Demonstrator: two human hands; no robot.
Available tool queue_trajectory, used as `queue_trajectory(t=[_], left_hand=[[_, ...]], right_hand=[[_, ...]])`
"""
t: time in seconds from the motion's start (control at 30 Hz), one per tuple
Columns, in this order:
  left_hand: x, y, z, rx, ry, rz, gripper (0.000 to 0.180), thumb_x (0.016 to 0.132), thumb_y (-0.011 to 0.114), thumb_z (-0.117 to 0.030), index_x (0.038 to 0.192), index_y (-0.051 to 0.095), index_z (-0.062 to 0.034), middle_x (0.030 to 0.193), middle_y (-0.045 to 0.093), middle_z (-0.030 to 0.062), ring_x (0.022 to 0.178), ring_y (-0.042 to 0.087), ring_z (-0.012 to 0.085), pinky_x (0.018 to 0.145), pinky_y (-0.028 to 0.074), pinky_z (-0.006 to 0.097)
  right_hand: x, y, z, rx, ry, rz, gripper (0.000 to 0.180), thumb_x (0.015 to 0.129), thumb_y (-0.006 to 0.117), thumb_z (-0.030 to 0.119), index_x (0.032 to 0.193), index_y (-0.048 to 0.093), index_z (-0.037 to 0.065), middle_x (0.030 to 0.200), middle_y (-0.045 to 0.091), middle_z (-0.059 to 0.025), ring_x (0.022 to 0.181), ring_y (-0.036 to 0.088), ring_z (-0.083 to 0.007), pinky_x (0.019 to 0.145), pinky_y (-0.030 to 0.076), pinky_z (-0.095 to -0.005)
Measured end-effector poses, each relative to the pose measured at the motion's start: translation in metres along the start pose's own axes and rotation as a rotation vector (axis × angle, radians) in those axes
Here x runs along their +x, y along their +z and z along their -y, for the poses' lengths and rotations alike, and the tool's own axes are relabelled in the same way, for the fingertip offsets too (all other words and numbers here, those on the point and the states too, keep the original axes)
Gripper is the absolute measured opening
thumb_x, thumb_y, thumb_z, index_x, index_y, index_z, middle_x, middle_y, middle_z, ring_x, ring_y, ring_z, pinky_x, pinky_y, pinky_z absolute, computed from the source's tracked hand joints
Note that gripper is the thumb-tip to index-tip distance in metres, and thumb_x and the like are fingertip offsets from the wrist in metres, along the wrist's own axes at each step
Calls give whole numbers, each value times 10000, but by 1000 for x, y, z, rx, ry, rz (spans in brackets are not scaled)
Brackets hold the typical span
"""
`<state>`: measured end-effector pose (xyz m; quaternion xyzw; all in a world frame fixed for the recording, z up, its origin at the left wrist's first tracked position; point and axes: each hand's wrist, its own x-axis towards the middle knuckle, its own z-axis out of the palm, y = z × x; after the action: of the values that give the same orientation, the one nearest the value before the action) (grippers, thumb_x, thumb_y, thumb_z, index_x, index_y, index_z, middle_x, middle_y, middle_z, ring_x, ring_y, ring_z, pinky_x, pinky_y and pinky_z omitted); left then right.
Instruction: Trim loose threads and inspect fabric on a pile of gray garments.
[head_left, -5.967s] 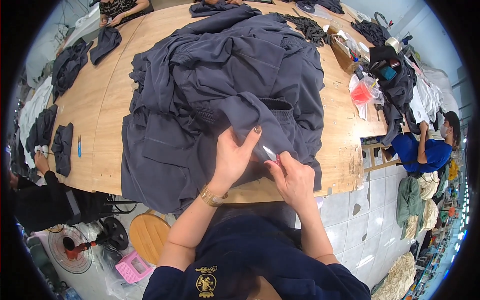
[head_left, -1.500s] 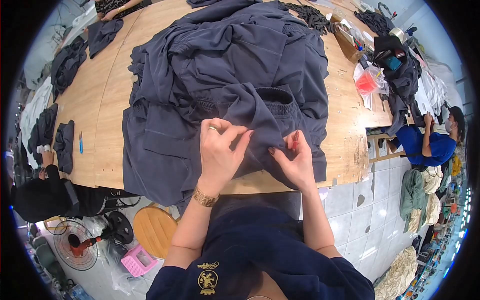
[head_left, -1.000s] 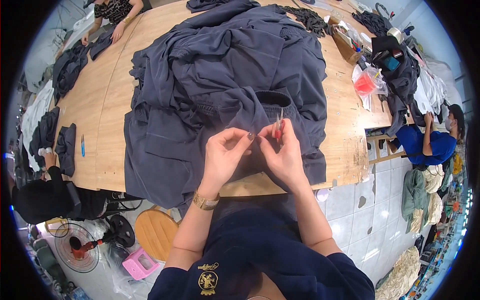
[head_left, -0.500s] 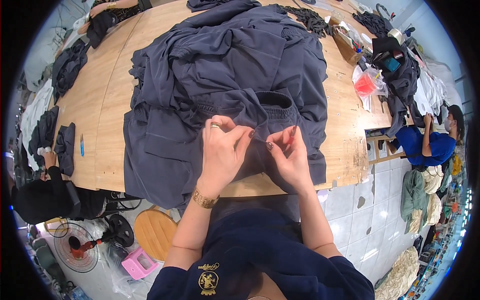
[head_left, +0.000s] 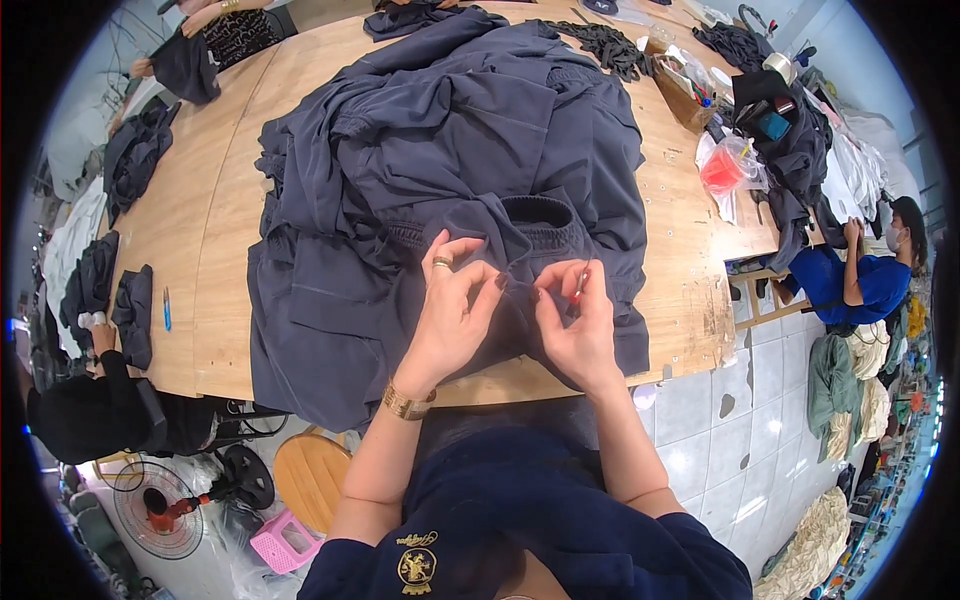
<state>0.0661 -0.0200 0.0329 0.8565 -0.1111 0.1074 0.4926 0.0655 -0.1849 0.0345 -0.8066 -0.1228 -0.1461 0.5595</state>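
A dark grey garment [head_left: 465, 215] with a gathered elastic waistband [head_left: 540, 238] lies on top of a large heap of like garments [head_left: 450, 130]. Over its near part, my left hand [head_left: 452, 315] pinches thumb and forefinger together beside a raised fold of the cloth. What sits between those fingertips is too small to make out. My right hand [head_left: 580, 330] is closed around a small red and silver tool [head_left: 579, 285], whose kind I cannot tell. Its thumb and forefinger are near the same fold, a short gap from my left fingertips.
The heap covers most of the wooden table [head_left: 225, 290] before me. A blue pen-like tool [head_left: 167, 310] and dark cloth lie leftward. At right are a cardboard box [head_left: 685, 95] of supplies and a red item in a clear bag [head_left: 727, 165]. Co-workers sit around; a stool [head_left: 312, 480] stands below.
My left fingers have opened out somewhat, and the pinch has drawn slightly down from the fold. At the far left a co-worker's hands have lifted a dark cloth. The view has shifted slightly.
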Motion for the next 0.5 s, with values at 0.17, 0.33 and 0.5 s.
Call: queue_trajectory(t=[0.17,0.33,0.5], left_hand=[[2,3,-3,27,8,-3,134,843,600,-146,818,624,-16,1149,491,232,1235,341,360,1086,195,467],[2,3,-7,47,34,-8,142,839,602,-147,809,627,-10,1129,503,232,1222,362,354,1087,193,465],[3,2,-6,34,29,-3,151,841,601,-154,802,627,-10,1125,506,233,1222,362,355,1083,198,464]], right_hand=[[-2,-1,7,-5,10,139,268,759,638,-6,963,465,-1,841,552,-126,773,526,-292,692,432,-365],[-1,-2,5,-74,24,199,259,782,621,-9,975,448,2,839,545,-134,767,529,-280,684,429,-353],[0,-6,1,226,135,161,216,821,575,-50,901,393,33,808,504,-74,734,481,-139,633,399,-257]])
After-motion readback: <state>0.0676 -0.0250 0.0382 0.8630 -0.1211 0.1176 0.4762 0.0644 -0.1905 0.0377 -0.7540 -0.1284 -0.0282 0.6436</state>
